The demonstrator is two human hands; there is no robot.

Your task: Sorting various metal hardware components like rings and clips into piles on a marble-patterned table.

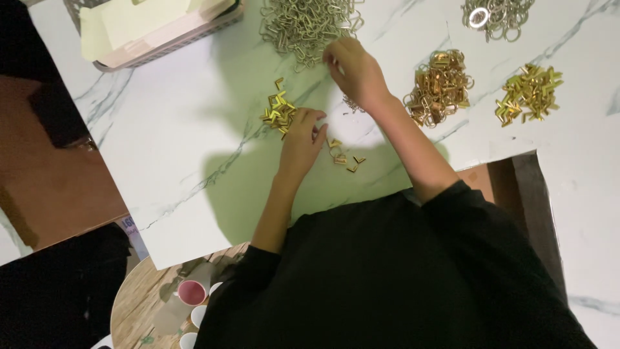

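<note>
Holding pale sheets, a basket (194,35) sits beyond both hands, grips unclear.

Silver ring pile (497,16) cut off by the top edge; right hand (355,71) fingertips blurred.

5 metal-part heaps (441,87), 1 basket (169,42), 3 cups (192,292), 2 hands (301,141)

gold clips (278,110) | small heap | silver wire loops (303,26) | tangled pile, table top
</note>
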